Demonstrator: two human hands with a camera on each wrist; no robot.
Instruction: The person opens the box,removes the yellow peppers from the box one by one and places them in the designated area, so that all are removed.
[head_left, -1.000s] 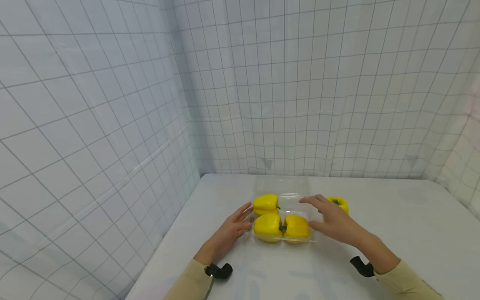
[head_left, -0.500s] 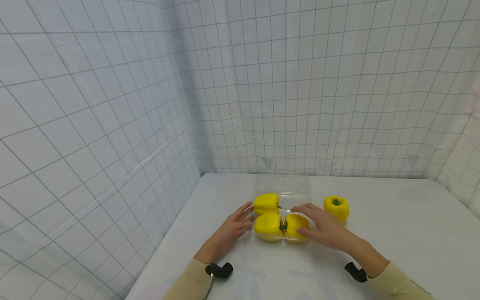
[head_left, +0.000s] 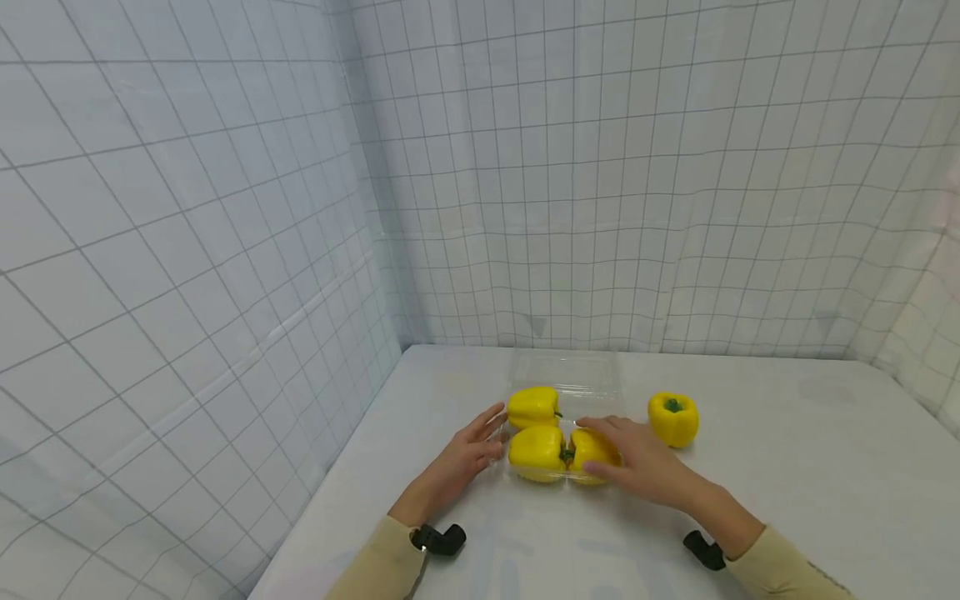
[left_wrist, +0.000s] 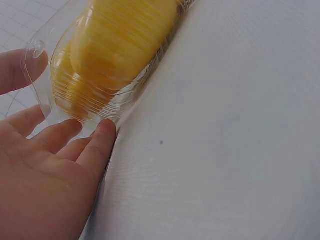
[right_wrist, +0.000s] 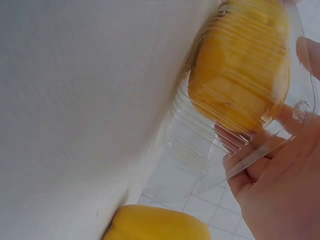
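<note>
A clear plastic clamshell box [head_left: 588, 407] lies on the table with its lid laid back. Three yellow bell peppers sit in it: a back-left pepper [head_left: 532, 407], a front-left pepper [head_left: 536, 452] and a front-right pepper [head_left: 587, 450]. My left hand [head_left: 463, 457] touches the box's left end with extended fingers; in the left wrist view its thumb [left_wrist: 35, 65] lies by the clear rim. Over the front-right pepper arches my right hand [head_left: 637, 460], thumb on the near side and fingers on the far side. The right wrist view shows its fingertips through the clear wall.
Another yellow bell pepper [head_left: 672, 419] stands stem up on the table, right of the box. The clear lid [head_left: 562, 365] lies behind the box, towards the back edge. White gridded curtains [head_left: 570, 167] rise behind and beside the white table [head_left: 547, 550].
My right hand has moved left and down onto the front-right pepper, uncovering the loose pepper on the table. The left hand stays at the box's left end.
</note>
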